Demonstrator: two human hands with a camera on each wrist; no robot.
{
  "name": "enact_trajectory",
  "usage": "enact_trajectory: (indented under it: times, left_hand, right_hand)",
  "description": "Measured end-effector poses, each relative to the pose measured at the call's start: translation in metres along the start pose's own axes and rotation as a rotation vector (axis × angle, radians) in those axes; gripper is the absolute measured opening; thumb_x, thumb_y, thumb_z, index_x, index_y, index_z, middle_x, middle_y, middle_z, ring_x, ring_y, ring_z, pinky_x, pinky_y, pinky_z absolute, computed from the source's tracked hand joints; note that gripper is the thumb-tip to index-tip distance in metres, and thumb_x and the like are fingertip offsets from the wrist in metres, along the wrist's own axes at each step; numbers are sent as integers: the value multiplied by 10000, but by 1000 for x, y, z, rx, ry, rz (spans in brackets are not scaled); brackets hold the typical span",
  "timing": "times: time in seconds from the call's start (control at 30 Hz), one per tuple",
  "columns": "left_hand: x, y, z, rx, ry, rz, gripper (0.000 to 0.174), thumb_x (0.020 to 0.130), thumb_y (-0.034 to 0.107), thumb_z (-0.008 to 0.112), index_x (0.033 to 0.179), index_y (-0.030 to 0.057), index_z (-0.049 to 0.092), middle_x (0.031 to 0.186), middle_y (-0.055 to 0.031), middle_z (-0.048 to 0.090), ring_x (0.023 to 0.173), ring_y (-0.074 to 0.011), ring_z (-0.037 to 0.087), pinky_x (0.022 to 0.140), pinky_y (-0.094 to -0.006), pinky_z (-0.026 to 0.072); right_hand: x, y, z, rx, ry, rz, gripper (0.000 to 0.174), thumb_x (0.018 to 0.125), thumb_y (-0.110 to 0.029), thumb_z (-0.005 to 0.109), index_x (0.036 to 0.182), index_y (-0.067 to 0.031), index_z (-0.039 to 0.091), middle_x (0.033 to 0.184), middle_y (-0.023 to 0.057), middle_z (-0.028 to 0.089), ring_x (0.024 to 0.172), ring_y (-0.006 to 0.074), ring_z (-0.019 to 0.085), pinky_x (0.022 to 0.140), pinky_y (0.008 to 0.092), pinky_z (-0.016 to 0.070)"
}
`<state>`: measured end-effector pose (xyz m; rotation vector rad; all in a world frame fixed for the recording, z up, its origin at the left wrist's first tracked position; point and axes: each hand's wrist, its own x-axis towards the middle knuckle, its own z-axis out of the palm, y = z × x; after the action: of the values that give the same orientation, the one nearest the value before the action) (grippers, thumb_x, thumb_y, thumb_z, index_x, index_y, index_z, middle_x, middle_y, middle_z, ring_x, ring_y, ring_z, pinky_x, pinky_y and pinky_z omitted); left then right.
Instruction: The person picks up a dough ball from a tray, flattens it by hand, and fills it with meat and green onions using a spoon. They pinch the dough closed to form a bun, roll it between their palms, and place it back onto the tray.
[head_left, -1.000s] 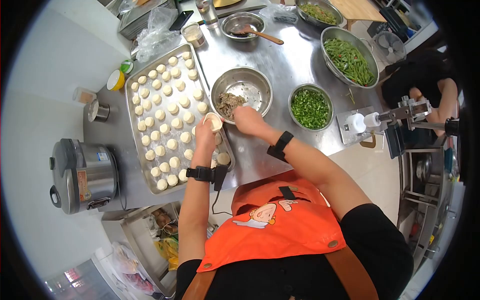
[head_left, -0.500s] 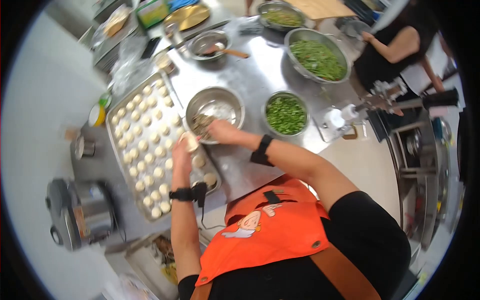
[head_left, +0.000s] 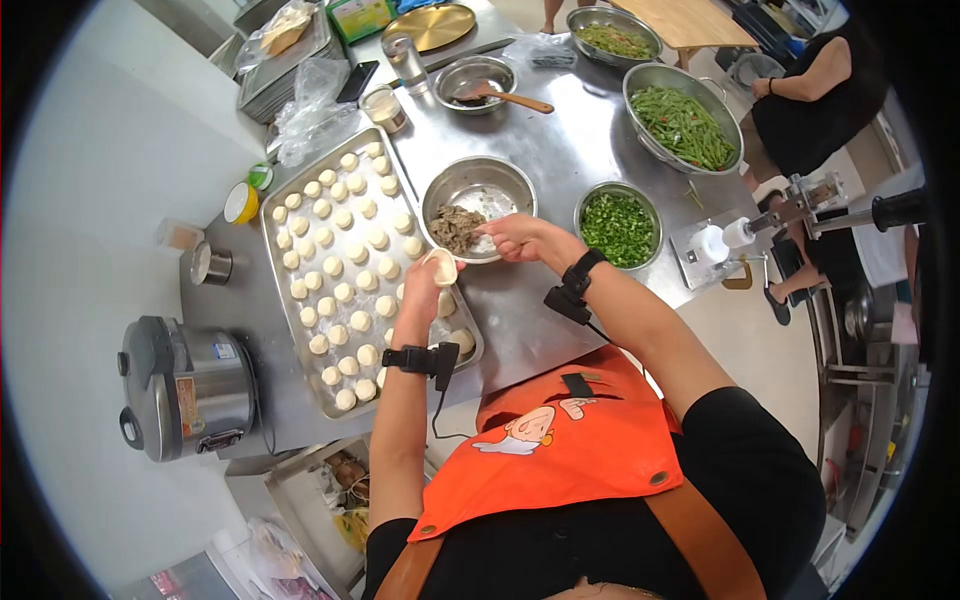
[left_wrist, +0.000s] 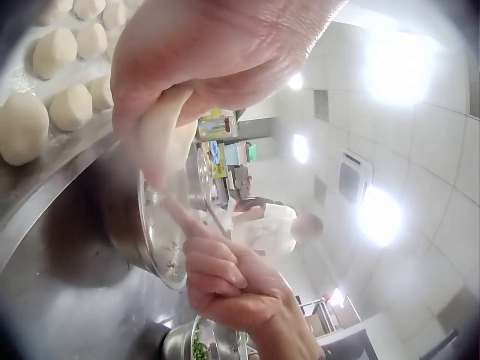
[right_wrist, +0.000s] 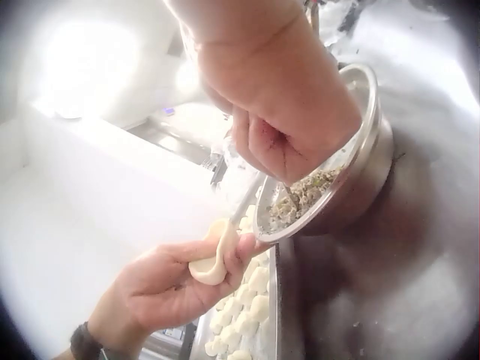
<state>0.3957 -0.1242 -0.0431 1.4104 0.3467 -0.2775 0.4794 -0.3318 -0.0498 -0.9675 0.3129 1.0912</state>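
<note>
My left hand (head_left: 422, 292) holds a cupped piece of pale dough (head_left: 443, 267) beside the steel bowl, over the tray's right edge. Curled fingers of my right hand (head_left: 522, 238) are at the near rim of the steel bowl (head_left: 531, 190), around what looks like a thin utensil, mostly hidden. Brown minced filling (head_left: 455, 228) lies in the bowl's left part. In the left wrist view the dough (left_wrist: 166, 139) is between thumb and fingers, with the right hand (left_wrist: 236, 277) pointing at it. The right wrist view shows the dough (right_wrist: 212, 259) folded up at its edges.
A tray (head_left: 284, 330) of dough balls fills the left side. Chopped greens (head_left: 617, 228) stand right of the bowl, green beans (head_left: 685, 125) behind them. A small bowl with a spatula (head_left: 520, 101), a cooker (head_left: 185, 390), a clamp stand (head_left: 715, 243) and another person (head_left: 815, 100) are around.
My right hand has come up out of the filling toward the bowl's near right rim. The left hand still holds the dough. The head view swung away and back.
</note>
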Motion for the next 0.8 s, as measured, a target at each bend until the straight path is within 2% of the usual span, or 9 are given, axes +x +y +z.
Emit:
enact_trajectory:
  times: [0.03, 0.17, 0.37, 0.47, 0.57, 0.67, 0.7, 0.77, 0.8]
  left_hand:
    - [5, -8, -3, -137, -14, -35, 316, 889, 49, 381, 1123, -101, 531, 953, -164, 648, 864, -248, 656, 790, -316, 501]
    - [-11, -2, -7, -132, -93, -136, 357, 900, 39, 350, 1188, -113, 495, 1020, -184, 632, 888, -259, 659, 779, -330, 507]
    - [-44, 13, -9, -304, -193, -133, 339, 947, 31, 359, 1231, -145, 421, 1152, -226, 581, 1065, -315, 600, 943, -371, 495]
    - [-58, 19, 7, -423, -220, -166, 335, 964, 48, 370, 1232, -148, 417, 1176, -240, 568, 1112, -324, 572, 985, -374, 475]
    - [-55, 15, 17, -465, -240, -208, 334, 968, 85, 394, 1217, -131, 449, 1193, -242, 562, 1141, -323, 556, 1016, -383, 452]
    - [-52, 7, 20, -497, -372, -187, 366, 971, 155, 421, 1214, -115, 465, 1221, -241, 553, 1145, -334, 552, 1028, -396, 439]
    - [-58, 18, 30, -497, -383, -172, 401, 975, 175, 405, 1221, -138, 449, 1228, -261, 542, 1162, -348, 537, 1036, -403, 429]
    - [-56, 26, 40, -668, -439, -218, 432, 979, 168, 373, 1245, -172, 399, 1256, -294, 504, 1193, -377, 505, 1050, -423, 414]
    - [-53, 26, 44, -708, -436, -250, 432, 979, 154, 359, 1251, -181, 380, 1270, -303, 485, 1203, -387, 492, 1056, -430, 409]
  right_hand:
    - [0, -1, -2, 51, -6, 27, 288, 997, -152, 419, 1250, -35, 489, 557, -101, 266, 418, 18, 218, 362, 170, 198]
    - [-7, 0, -5, 118, -85, 10, 304, 1011, -168, 399, 1278, -32, 451, 562, -101, 256, 428, 11, 210, 364, 160, 191]
    - [-47, 7, -1, 90, -256, -178, 365, 1013, -192, 401, 1335, -23, 427, 573, -105, 243, 442, 10, 222, 377, 159, 191]
    - [-94, 16, 1, -9, -139, -343, 393, 1003, -216, 436, 1340, -12, 436, 582, -113, 228, 441, 10, 209, 378, 162, 177]
    - [-164, 27, -21, -178, 148, -453, 344, 983, -227, 485, 1255, -27, 550, 580, -115, 308, 462, 7, 248, 403, 175, 208]
    - [-222, 46, -51, -633, 594, -639, 274, 963, -217, 520, 1139, -56, 654, 606, -107, 422, 496, 9, 305, 444, 186, 258]
    - [-240, 51, -57, -708, 741, -644, 248, 933, -233, 548, 1061, -81, 698, 694, -1, 606, 569, 94, 474, 532, 237, 396]
    - [-256, 70, -81, -1051, 989, -815, 239, 921, -211, 551, 1065, -85, 695, 738, 77, 660, 577, 155, 551, 540, 286, 438]
    - [-260, 77, -88, -1143, 1077, -817, 233, 911, -199, 554, 1062, -90, 694, 755, 95, 660, 596, 179, 574, 544, 305, 449]
